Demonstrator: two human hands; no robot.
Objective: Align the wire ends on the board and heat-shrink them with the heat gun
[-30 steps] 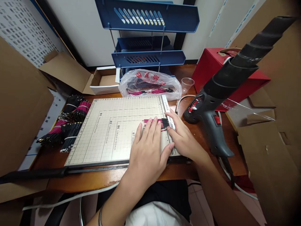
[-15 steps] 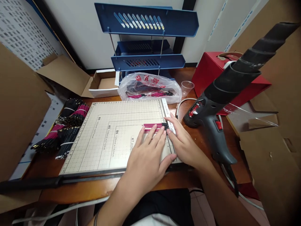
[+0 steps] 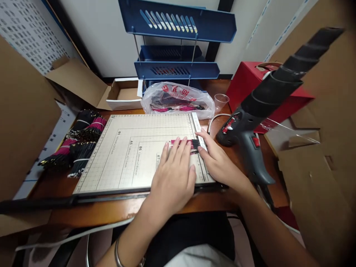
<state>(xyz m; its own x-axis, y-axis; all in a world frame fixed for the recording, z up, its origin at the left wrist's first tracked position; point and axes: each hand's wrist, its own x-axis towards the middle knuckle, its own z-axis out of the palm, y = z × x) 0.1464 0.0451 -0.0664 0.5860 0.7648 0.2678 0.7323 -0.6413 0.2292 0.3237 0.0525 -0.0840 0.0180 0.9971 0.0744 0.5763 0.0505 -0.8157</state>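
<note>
A paper cutter (image 3: 128, 155) with a cream gridded board lies in front of me. On its right part rests a small row of magenta wires with black ends (image 3: 195, 144). My left hand (image 3: 174, 174) lies flat over the magenta part, fingers stretched out and side by side, hiding much of the wires. At the cutter's right edge is my right hand (image 3: 218, 161). Its forefinger reaches over the white labelled strip (image 3: 197, 122), and its thumb tip is at the black ends; the two are apart. The other fingers of that hand are hidden.
Bundled wires (image 3: 83, 142) lie left of the board, by the cutter's black handle (image 3: 36, 204). Behind stand an open carton (image 3: 125, 96), a plastic bag of wires (image 3: 178, 98), a clear cup (image 3: 221, 102) and a blue rack (image 3: 178, 70). A heat gun (image 3: 250, 122) and red box (image 3: 239, 81) are right.
The view has shifted slightly. My left thumb has drawn in from the board's right edge toward the other fingers, and the wires' black ends show more. The right hand stays by them.
</note>
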